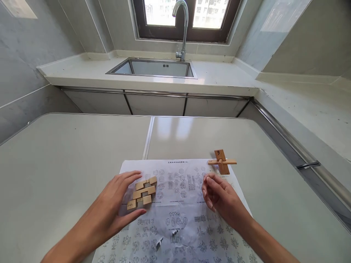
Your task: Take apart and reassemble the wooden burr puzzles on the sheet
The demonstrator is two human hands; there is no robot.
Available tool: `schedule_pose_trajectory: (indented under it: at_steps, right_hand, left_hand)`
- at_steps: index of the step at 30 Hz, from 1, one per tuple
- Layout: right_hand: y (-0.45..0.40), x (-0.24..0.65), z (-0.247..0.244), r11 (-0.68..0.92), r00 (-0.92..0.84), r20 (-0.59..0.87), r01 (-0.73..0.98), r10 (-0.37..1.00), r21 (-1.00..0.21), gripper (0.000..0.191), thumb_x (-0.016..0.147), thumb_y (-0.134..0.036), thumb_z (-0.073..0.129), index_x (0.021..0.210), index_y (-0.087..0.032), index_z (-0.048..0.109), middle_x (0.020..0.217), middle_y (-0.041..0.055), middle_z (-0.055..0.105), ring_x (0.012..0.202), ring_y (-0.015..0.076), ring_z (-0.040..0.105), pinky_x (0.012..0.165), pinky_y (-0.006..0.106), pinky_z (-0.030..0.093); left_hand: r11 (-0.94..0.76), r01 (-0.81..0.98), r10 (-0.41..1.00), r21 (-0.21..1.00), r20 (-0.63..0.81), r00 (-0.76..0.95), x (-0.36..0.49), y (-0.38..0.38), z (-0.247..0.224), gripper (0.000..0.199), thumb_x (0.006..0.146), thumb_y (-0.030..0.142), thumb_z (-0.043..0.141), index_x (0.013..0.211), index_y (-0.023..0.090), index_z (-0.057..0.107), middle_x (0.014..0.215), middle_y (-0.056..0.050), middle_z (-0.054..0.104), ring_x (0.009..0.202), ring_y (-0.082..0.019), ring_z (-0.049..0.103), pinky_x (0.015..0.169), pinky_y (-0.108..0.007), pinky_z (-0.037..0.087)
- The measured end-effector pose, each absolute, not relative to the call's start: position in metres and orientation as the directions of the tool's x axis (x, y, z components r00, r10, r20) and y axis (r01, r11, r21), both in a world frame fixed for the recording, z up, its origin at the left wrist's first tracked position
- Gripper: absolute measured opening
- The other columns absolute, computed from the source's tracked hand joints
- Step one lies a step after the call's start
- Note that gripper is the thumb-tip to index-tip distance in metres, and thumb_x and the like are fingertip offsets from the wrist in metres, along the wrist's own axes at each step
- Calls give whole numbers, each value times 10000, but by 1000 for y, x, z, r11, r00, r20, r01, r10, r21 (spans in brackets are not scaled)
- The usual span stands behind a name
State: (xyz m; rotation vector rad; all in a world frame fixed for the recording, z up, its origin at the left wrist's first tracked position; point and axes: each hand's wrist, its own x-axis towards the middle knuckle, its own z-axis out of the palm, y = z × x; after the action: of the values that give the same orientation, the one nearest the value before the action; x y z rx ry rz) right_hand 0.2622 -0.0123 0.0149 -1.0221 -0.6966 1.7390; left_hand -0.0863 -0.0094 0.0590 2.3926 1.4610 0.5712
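Several notched wooden puzzle pieces (144, 192) lie side by side in a slanted group on a printed instruction sheet (175, 212). My left hand (116, 204) is open, with its fingers at the far side of these pieces and its thumb at the near side. I cannot tell whether it touches them. Over the right part of the sheet, my right hand (219, 191) is loosely closed, thumb against curled fingers, and nothing shows in it. Just beyond it, a cross-shaped wooden piece (221, 162) with a dark mark sits at the sheet's far right corner.
The sheet lies creased and slightly torn on a pale table (68, 164) with a seam (148, 137) across its far half. Beyond the table stands a counter (219, 73) with a sink (159, 67), a faucet (184, 29) and a window (210, 14). Another counter (315, 106) runs along the right.
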Motion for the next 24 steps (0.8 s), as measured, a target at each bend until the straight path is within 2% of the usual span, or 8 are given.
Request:
schedule_pose_trajectory:
  at_steps: [2, 5, 9, 15, 18, 24]
  right_hand:
    - [-13, 262, 16, -361, -192, -308, -409, 932, -838, 361, 917, -525, 811, 923, -206, 643, 727, -25, 648, 489, 81, 537, 428, 189, 408]
    - [-15, 261, 17, -347, -222, -283, -349, 933, -870, 351, 950, -527, 773, 921, -208, 630, 739, -18, 659, 505, 87, 544, 462, 205, 423]
    - [-18, 261, 19, -321, -272, -248, -269, 930, -908, 315, 1000, -510, 716, 951, -214, 621, 764, -10, 679, 525, 94, 556, 505, 222, 448]
    - [-18, 259, 20, -289, -300, -216, -227, 929, -930, 341, 1005, -534, 696, 931, -209, 624, 768, 2, 689, 540, 104, 567, 512, 226, 466]
    - [-17, 258, 20, -284, -298, -212, -225, 931, -932, 354, 993, -546, 706, 924, -210, 624, 760, 3, 690, 546, 112, 572, 509, 229, 474]
    - [-18, 257, 19, -275, -292, -213, -189, 932, -943, 371, 979, -568, 715, 920, -213, 623, 747, 6, 696, 545, 119, 570, 516, 240, 469]
  left_hand:
    - [-438, 785, 894, 438, 122, 431, -97, -12, 54, 724, 911, 545, 756, 1540, 316, 478, 1438, -107, 666, 1190, -335, 721, 929, -419, 641]
    - [-409, 780, 903, 474, 84, 422, -100, -14, 47, 684, 921, 544, 750, 1518, 335, 490, 1406, -82, 691, 1165, -313, 737, 895, -383, 648]
    - [-387, 756, 916, 529, 123, 383, -91, -13, 41, 574, 977, 557, 676, 1480, 329, 522, 1365, -77, 707, 1153, -306, 733, 899, -396, 636]
    - [-441, 748, 891, 495, 145, 430, -73, -7, 37, 531, 991, 451, 685, 1462, 289, 499, 1282, -95, 710, 1107, -283, 726, 891, -392, 625]
    - [-480, 727, 873, 491, 190, 449, -53, -5, 35, 537, 961, 418, 716, 1438, 280, 511, 1250, -105, 717, 1082, -295, 721, 882, -414, 622]
    - [-574, 684, 817, 449, 267, 510, -4, 3, 36, 476, 873, 235, 768, 1309, 252, 576, 1157, -88, 745, 1006, -291, 708, 881, -440, 590]
